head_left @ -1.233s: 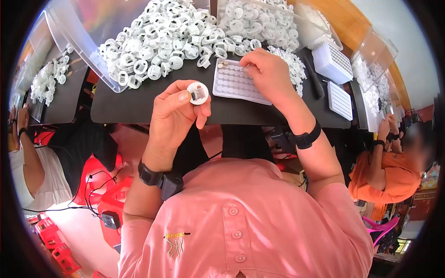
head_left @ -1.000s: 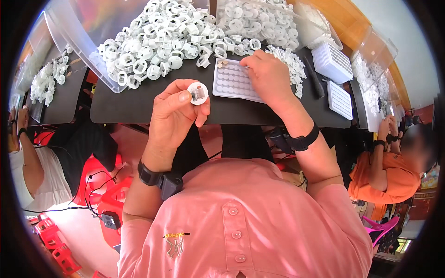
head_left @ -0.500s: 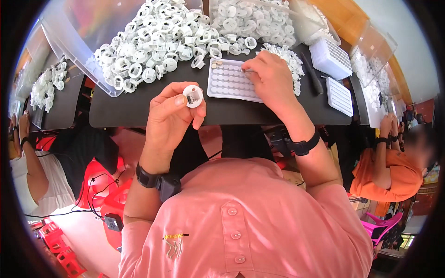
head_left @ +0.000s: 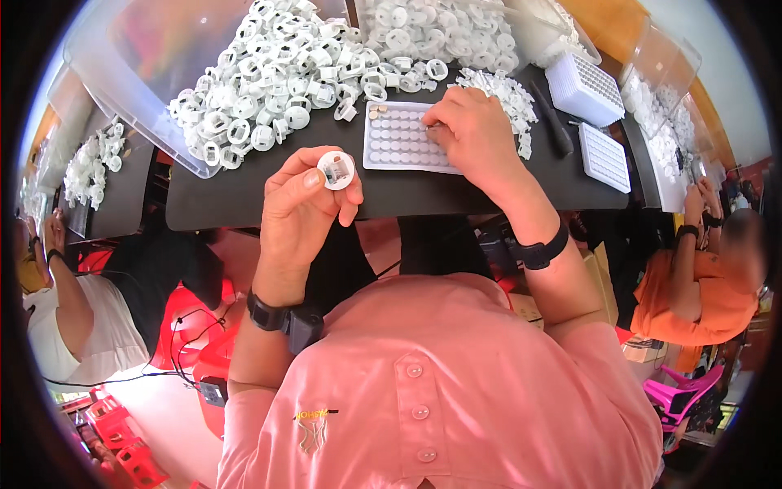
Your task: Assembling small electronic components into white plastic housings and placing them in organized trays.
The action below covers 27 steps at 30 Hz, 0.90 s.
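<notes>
– what's over on your left?

– a clear bin (head_left: 191, 156), with a big heap of white round parts (head_left: 281, 81) lying against it on the black table (head_left: 220, 196).

– and your left hand (head_left: 300, 200)?

– its thumb and fingers are closed on one round white part (head_left: 336, 170), held up near the table's front edge, just left of the tray. the open middle faces me and shows something silvery and a coppery patch.

– what's in that tray (head_left: 407, 168)?

– rows of round pockets. two tan discs (head_left: 375, 110) sit in the upper left corner; i can't tell whether the other pockets are filled.

– behind it?

– another clear bin (head_left: 501, 16), crowded with whitish round pieces (head_left: 432, 33).

– your right hand (head_left: 472, 134)?

– over the tray's right side, fingertips bunched close together; i can't tell if they hold anything.

– further right?

– a small heap of little white pieces (head_left: 511, 110), a dark tool (head_left: 555, 129), a stack of white trays (head_left: 580, 85), then a single white tray (head_left: 604, 159) lying just in front of the stack.
</notes>
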{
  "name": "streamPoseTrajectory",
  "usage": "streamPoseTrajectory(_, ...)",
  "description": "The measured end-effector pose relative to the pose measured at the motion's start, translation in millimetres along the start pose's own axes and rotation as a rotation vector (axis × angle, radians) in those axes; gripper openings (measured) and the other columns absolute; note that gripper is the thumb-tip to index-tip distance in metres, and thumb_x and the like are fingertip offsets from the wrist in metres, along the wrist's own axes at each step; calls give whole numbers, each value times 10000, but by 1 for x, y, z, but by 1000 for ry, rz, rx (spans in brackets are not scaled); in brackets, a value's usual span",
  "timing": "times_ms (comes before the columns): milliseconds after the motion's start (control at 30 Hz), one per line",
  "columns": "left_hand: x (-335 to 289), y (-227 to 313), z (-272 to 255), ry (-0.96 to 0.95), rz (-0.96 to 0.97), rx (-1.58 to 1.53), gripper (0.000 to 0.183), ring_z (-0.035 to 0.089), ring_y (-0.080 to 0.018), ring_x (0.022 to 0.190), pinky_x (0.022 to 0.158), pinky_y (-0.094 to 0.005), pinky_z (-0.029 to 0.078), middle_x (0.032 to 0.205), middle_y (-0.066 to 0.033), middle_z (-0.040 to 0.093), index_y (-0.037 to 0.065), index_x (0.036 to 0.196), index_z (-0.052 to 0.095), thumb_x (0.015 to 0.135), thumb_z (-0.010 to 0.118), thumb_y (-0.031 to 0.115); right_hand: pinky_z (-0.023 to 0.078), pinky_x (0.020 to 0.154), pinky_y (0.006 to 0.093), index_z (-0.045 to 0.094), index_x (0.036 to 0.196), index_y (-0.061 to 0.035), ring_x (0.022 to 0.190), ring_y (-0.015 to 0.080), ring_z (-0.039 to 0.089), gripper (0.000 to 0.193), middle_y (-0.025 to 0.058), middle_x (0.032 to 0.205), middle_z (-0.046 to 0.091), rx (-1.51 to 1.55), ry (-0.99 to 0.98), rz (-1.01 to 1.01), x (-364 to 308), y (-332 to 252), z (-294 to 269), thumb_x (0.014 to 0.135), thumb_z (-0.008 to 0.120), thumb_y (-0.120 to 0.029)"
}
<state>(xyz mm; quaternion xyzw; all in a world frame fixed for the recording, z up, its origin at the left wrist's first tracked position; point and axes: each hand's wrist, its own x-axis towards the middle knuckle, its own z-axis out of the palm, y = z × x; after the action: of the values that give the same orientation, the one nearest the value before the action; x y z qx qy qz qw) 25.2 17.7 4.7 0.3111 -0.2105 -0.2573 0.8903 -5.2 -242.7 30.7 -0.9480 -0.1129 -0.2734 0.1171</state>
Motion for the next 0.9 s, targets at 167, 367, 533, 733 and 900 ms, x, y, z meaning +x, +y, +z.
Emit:
streamPoseTrajectory(167,1,0,1,6,6,24,311,657,-252,779,554,-326,492,962,-185,665,-37,1155,633,922,633,169,413,764,389,679,859,-119,908,259,591,106,20,858,603,-22,-36,13,3,0,-2,781,698,-49)
streamPoseTrajectory(367,2,0,3,7,-4,44,309,656,-252,777,569,-328,491,955,-191,660,-35,1162,630,932,619,170,412,767,390,641,861,-109,918,260,596,139,22,873,602,-35,-25,9,1,1,-2,766,696,-24)
streamPoseTrajectory(533,1,0,4,21,-4,34,303,665,-264,790,568,-335,502,973,-211,667,-38,1166,629,940,611,164,415,751,374,605,857,-102,879,257,604,158,27,868,592,-52,-15,9,-1,-5,-4,762,692,-11)
streamPoseTrajectory(733,1,0,6,18,-12,22,287,670,-270,797,573,-338,516,980,-212,676,-40,1160,635,936,618,139,452,697,393,620,855,-92,876,263,620,168,51,873,616,-36,-12,-33,-1,-2,-2,719,673,-7)
streamPoseTrajectory(900,1,0,6,21,-15,26,274,670,-269,798,572,-337,516,974,-212,676,-43,1147,639,933,620,126,449,710,386,559,836,-88,827,269,604,148,49,823,571,-72,56,-76,0,-4,3,760,653,-2)
